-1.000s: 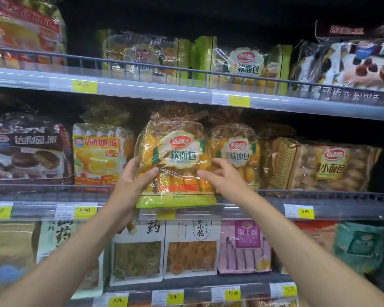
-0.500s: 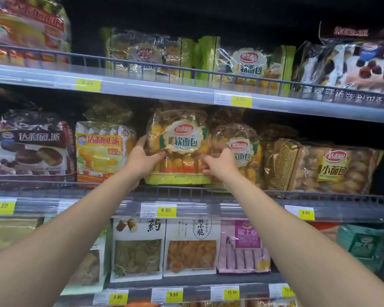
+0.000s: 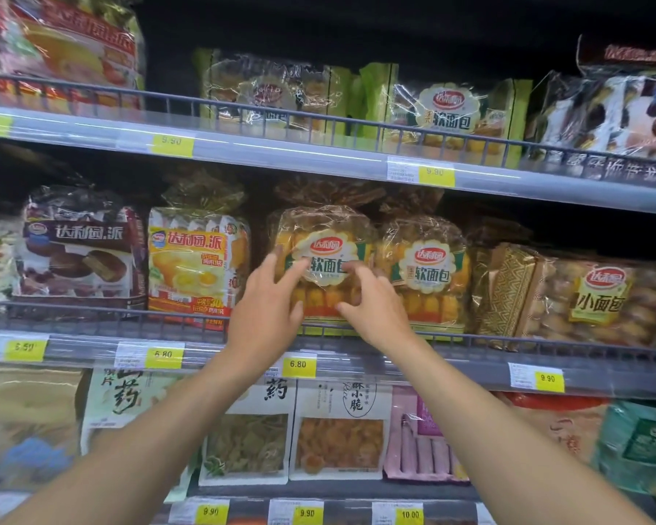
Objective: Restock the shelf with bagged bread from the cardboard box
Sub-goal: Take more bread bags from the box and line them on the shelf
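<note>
A clear bag of soft bread (image 3: 324,231) with a red and white label stands upright on the middle shelf (image 3: 91,348), behind the wire rail. A second bag of the same bread (image 3: 428,267) stands touching it on the right. My left hand (image 3: 266,312) reaches over the rail, its straight fingers touching the bag's lower left front. My right hand (image 3: 374,303) touches the lower right front with spread, slightly bent fingers. Neither hand wraps round the bag. The cardboard box is out of view.
Left of the bag stand a yellow pie pack (image 3: 197,263) and a brown pie pack (image 3: 78,252). Small-bread bags (image 3: 599,301) fill the right. The upper shelf (image 3: 281,153) holds more bread bags. Lower shelves hold boxed snacks (image 3: 336,430).
The bag went from being held in front of the rail to standing on the middle shelf. Both hands let go of its sides and now touch its front.
</note>
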Demonstrator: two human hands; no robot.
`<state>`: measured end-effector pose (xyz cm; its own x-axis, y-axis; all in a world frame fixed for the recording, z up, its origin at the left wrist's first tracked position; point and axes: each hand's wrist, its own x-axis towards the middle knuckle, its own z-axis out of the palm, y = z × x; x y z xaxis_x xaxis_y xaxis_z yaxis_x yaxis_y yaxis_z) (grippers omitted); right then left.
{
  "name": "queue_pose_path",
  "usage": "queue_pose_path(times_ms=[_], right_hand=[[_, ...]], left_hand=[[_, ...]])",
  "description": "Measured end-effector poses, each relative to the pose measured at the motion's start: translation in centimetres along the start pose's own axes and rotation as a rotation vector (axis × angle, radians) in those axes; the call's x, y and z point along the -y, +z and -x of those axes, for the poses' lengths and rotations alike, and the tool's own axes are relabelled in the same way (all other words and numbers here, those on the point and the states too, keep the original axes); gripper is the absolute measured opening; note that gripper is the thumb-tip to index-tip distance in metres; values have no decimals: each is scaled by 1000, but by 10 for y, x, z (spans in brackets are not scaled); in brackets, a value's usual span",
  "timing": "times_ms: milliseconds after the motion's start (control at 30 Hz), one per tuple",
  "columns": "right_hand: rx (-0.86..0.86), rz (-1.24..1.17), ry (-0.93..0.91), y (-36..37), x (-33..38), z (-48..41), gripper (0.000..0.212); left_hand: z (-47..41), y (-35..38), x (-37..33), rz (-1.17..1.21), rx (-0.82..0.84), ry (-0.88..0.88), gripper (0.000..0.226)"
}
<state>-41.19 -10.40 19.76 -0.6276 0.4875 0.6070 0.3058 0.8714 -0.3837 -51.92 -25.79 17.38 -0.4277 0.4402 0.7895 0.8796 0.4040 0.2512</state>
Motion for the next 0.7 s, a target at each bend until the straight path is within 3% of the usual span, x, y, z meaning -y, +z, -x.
queue_pose_path(times_ms=[67,300,500,700], right_hand=[[37,4,-37,5,2,-6,69],[130,-28,-50,18,-3,-27,75],[156,-77,-81,7,-12,-16,63],[31,-14,-114,-56,-42,34,54]], left_hand=[[-6,2,1,-69,116,-52,61],[-33,0,9,-25,357,-129,66],[-24,-1,0,-54,283,-116,75],[-6,6,-52,2,189,104,77]])
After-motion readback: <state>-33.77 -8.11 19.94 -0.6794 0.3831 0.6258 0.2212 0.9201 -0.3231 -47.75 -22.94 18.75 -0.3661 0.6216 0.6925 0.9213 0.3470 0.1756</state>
